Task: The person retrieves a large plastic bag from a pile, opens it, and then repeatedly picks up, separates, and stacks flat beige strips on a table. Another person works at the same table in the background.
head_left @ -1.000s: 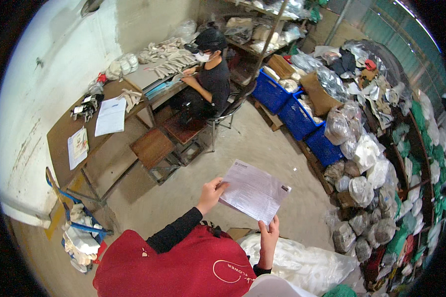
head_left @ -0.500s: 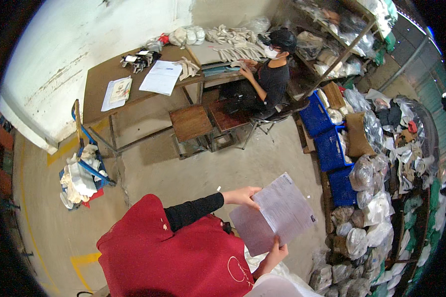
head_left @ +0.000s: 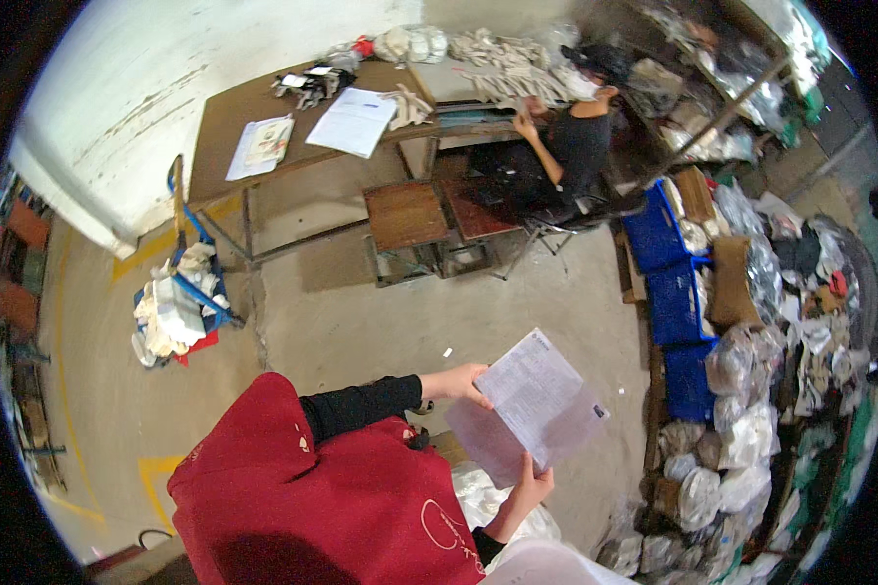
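Printed paper sheets [head_left: 538,390] are held out in front of my red top. The upper sheet is printed and pale; a greyer paper [head_left: 478,445] fans out below it at a different angle. My left hand [head_left: 458,382], in a black sleeve, pinches the left edge with the thumb on top. Along the lower edge my right hand [head_left: 527,492] grips the papers, thumb on the face and fingers mostly hidden underneath. White plastic [head_left: 478,497] shows beneath my right forearm.
A seated co-worker [head_left: 580,136] handles gloves at a brown table [head_left: 219,136] with papers [head_left: 351,122]. Wooden stools [head_left: 405,214] stand before it. A blue trolley [head_left: 200,292] loaded with gloves is at left. Blue crates [head_left: 688,380], bagged bundles [head_left: 741,361] and shelves line the right.
The view has shifted, so the room sits further right and slightly higher. Both hands still hold the papers, which appear slightly further left. The co-worker's head has turned.
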Demonstrator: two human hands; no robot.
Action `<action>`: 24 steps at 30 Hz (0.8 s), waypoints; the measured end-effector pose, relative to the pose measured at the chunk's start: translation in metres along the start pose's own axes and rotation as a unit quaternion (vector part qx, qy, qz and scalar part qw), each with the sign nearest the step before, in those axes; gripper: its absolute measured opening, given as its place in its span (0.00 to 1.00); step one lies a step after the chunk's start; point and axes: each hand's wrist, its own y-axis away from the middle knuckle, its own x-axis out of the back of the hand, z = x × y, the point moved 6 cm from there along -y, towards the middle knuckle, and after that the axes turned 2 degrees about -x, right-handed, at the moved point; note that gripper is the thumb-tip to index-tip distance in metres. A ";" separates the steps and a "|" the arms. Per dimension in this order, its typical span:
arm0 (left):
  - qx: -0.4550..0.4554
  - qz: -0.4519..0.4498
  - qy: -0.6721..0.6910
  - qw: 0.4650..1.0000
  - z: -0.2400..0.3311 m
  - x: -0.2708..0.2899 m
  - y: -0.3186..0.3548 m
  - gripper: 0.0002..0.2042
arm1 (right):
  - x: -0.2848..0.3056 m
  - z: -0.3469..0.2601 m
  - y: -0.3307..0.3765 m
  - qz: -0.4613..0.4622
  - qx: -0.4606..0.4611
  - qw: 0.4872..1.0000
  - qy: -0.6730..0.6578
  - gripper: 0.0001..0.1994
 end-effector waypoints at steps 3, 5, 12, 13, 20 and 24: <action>0.026 0.065 -0.007 0.998 -0.032 0.019 0.024 0.27 | -0.019 0.021 -0.006 -0.037 -0.030 0.998 -0.035 0.11; 0.038 0.100 0.037 0.994 -0.038 0.025 0.040 0.25 | -0.028 0.029 -0.016 -0.082 -0.020 0.996 0.022 0.11; 0.059 0.185 0.060 0.979 -0.018 0.067 0.064 0.23 | -0.087 0.001 -0.036 -0.139 -0.021 0.984 0.107 0.11; 0.093 0.196 0.038 0.975 -0.028 0.079 0.063 0.22 | -0.100 -0.005 -0.037 -0.150 -0.033 0.984 0.093 0.11; -0.026 0.234 0.032 0.971 0.032 0.158 0.039 0.19 | -0.183 -0.045 -0.060 -0.135 0.036 0.988 0.069 0.08; -0.022 0.250 -0.013 0.968 0.060 0.222 0.034 0.19 | -0.244 -0.065 -0.074 -0.145 0.059 0.985 0.074 0.14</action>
